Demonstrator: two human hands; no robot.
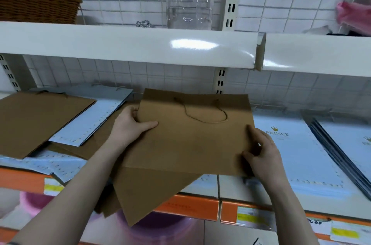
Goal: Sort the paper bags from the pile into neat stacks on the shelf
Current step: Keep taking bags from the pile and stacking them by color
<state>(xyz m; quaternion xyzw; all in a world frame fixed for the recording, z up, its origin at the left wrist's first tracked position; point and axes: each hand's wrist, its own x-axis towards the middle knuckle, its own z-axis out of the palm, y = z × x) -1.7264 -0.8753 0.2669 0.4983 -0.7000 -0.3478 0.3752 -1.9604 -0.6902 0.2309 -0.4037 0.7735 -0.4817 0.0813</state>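
Between both hands, flat brown paper bag (190,134), rope-handled.

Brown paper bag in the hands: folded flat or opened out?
Folded flat. The brown paper bag with twisted cord handle shows as a single thin sheet, its handle lying against the face, with the left hand and right hand gripping its side edges.

Upper shelf (128,44) overhangs; bag stacks (297,150) flank both sides.

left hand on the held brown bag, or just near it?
Touching. The head view shows the left hand gripping the brown bag at its left edge, thumb flat on top and fingers curled round the edge.
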